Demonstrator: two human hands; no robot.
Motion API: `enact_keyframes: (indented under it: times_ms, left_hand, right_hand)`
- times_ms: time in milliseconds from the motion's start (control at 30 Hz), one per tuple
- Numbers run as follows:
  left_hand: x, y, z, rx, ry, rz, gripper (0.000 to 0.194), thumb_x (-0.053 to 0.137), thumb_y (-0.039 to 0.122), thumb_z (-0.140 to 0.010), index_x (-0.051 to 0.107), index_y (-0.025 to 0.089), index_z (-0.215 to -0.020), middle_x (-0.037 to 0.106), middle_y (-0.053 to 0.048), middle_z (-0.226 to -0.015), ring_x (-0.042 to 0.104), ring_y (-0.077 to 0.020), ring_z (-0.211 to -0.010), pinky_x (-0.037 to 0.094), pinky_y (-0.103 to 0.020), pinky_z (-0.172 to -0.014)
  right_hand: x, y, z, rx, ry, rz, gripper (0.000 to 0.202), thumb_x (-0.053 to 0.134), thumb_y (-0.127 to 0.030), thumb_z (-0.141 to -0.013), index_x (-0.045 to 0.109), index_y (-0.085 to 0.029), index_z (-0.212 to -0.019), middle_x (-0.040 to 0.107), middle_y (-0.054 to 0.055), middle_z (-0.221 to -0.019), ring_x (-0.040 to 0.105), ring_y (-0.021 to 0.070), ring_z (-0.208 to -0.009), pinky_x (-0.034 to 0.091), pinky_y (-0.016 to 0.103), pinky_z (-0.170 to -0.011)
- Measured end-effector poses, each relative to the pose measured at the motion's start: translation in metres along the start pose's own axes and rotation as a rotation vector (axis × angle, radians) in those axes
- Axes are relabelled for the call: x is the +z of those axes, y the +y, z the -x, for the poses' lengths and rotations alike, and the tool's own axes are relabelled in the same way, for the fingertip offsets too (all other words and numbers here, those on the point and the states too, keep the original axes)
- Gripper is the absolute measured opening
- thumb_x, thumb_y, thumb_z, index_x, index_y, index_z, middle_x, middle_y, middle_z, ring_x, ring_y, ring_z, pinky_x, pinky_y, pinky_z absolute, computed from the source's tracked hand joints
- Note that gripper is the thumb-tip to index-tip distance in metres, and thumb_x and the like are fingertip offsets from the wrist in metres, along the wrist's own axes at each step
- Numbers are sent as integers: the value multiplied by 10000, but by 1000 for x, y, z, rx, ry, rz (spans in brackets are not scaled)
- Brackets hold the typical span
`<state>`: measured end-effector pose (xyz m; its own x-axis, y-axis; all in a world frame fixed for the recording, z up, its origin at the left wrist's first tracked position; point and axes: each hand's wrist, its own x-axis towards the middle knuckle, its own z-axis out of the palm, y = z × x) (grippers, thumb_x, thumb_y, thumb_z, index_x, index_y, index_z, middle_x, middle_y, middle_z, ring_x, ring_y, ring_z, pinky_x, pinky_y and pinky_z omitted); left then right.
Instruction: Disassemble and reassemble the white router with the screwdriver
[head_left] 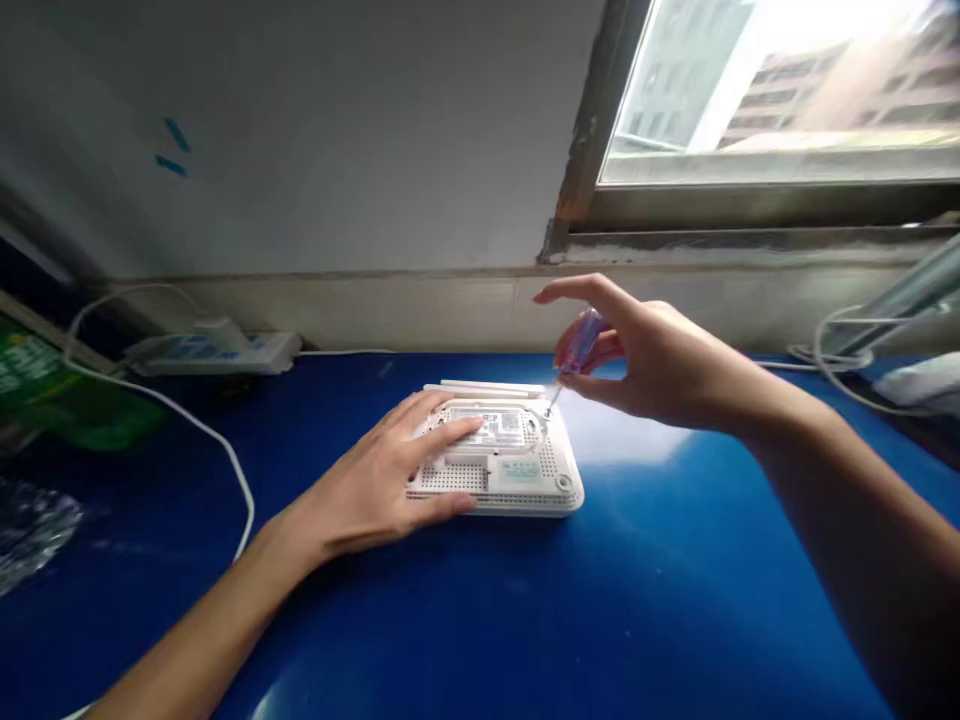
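A white router-like box (pixel 525 480) with a printed label and rows of small holes lies on the blue tabletop (pixel 525 620). My left hand (pixel 397 460) rests on its left part, fingers spread across the surface. Above the box's far right corner, my right hand (pixel 622 350) holds a small screwdriver (pixel 583 342) with a clear purple handle between thumb and fingers, the index finger raised. The screwdriver's thin shaft slants down to the round recess at that corner; whether its tip sits in a screw cannot be seen.
A white power strip (pixel 217 355) with a plug lies by the wall at the back left, its white cable (pixel 217 435) curving forward. Green packaging (pixel 60 390) and clear plastic (pixel 34 530) are at far left. Coiled white cable (pixel 825 365) lies at back right, below the window (pixel 780 90).
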<state>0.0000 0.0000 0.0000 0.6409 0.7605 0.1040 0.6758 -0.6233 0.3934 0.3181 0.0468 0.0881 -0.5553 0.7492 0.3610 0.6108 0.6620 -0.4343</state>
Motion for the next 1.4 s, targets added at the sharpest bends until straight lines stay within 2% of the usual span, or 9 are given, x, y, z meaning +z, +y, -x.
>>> enact_keyframes:
  times_ms: [200, 333, 500, 567, 700, 867, 933, 1133, 1400]
  left_hand:
    - [1, 16, -14, -42, 182, -33, 557, 627, 521, -1010, 568, 299, -1518, 456, -93, -1639, 207, -403, -1598, 305, -653, -1265]
    - [-1, 40, -37, 8, 257, 26, 433, 697, 452, -976, 709, 227, -1346, 658, -85, -1451, 325, -370, -1544, 354, -590, -1262]
    - [1, 67, -79, -66, 358, 196, 369, 802, 491, -895, 812, 222, -1146, 804, -50, -1175, 481, -347, -1429, 461, -524, -1173]
    - [4, 71, -94, -80, 358, 246, 143, 814, 352, -900, 840, 232, -973, 825, -36, -1069, 575, -310, -1340, 517, -458, -1104]
    - [8, 73, -116, -19, 297, 216, 54, 799, 221, -895, 828, 230, -851, 819, -42, -1013, 649, -267, -1233, 545, -386, -1038]
    - [12, 82, -140, 110, 37, -37, 53, 784, 261, -916, 831, 236, -924, 794, -57, -997, 637, -270, -1231, 563, -355, -970]
    - [18, 89, -149, 104, -13, -82, 35, 818, 224, -864, 835, 235, -892, 782, -71, -980, 673, -292, -1159, 574, -371, -920]
    - [35, 100, -162, 18, -42, -146, 108, 778, 167, -842, 844, 215, -911, 750, -109, -973, 713, -322, -1070, 575, -390, -875]
    - [36, 93, -161, -9, -54, -94, 75, 787, 231, -845, 844, 236, -894, 760, -89, -1008, 710, -303, -1058, 575, -350, -839]
  right_hand:
    - [-8, 4, 4, 26, 34, -62, 730, 755, -173, -841, 461, -344, -1488, 745, -18, -877, 737, 214, -779, 637, 363, -744]
    - [-14, 9, 6, 37, 50, -158, 741, 766, -191, -830, 468, -350, -1490, 736, -28, -873, 749, 227, -802, 650, 371, -769]
    - [-18, 5, 6, 29, 56, -309, 780, 806, -211, -810, 460, -303, -1503, 731, -27, -866, 760, 247, -816, 662, 370, -765]
    - [-22, 3, 7, 28, 56, -341, 778, 796, -200, -812, 454, -290, -1504, 726, -27, -852, 759, 245, -813, 660, 361, -760]
    - [-36, 10, 12, 76, 42, -245, 750, 761, -193, -807, 477, -293, -1493, 716, -28, -808, 743, 219, -739, 631, 315, -688]
    - [-55, 31, 23, 226, -97, 48, 773, 745, -174, -750, 518, -296, -1479, 723, -24, -776, 698, 198, -626, 533, 278, -538]
    - [-58, 38, 26, 287, -150, 70, 840, 747, -160, -731, 481, -301, -1516, 723, -28, -781, 694, 199, -639, 520, 277, -534]
    - [-56, 49, 28, 367, -187, 39, 902, 750, -156, -718, 437, -331, -1545, 719, -37, -802, 696, 206, -700, 524, 285, -563]
    - [-54, 57, 27, 355, -175, -5, 915, 755, -165, -716, 427, -337, -1553, 722, -36, -800, 705, 213, -717, 526, 290, -592]
